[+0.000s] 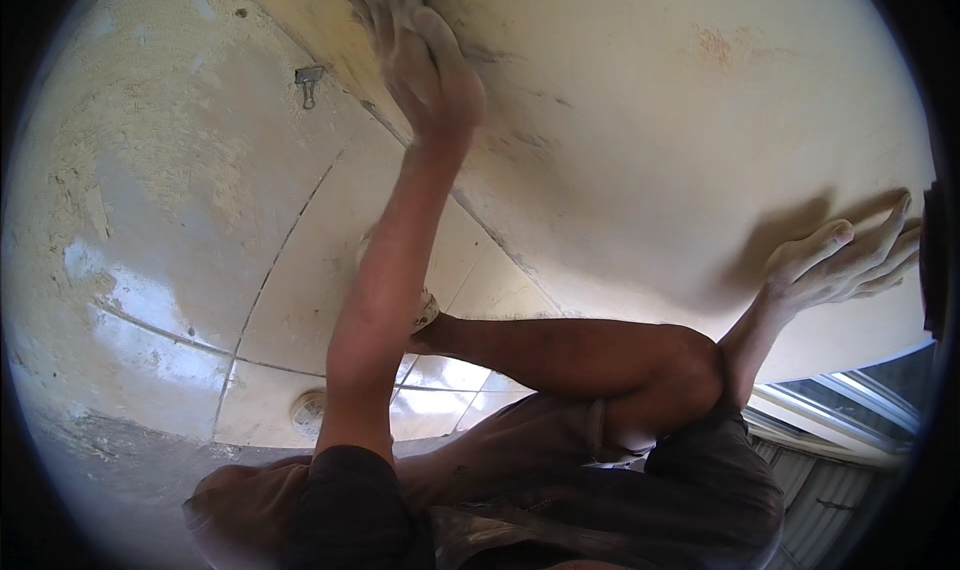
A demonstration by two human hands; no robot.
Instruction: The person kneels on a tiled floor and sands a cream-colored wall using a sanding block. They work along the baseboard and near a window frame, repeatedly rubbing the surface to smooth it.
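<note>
My left hand reaches up against a cream-coloured wall, near the line where it meets the tiled floor. The fingertips run to the top edge of the view, and whether something is pinched under them is hidden. Dark smudges mark the wall beside this hand. Over at the right, my right hand is at the same wall with its fingers apart and nothing visible in it. Pale dust coats both hands. A metal binder clip lies on the floor, left of my left wrist.
My bent leg crosses below, its foot partly behind my left forearm. The floor tiles have dark joints, wet-looking shiny patches and rough residue. A round drain cover sits near my left elbow. Metal frame rails stand at lower right.
</note>
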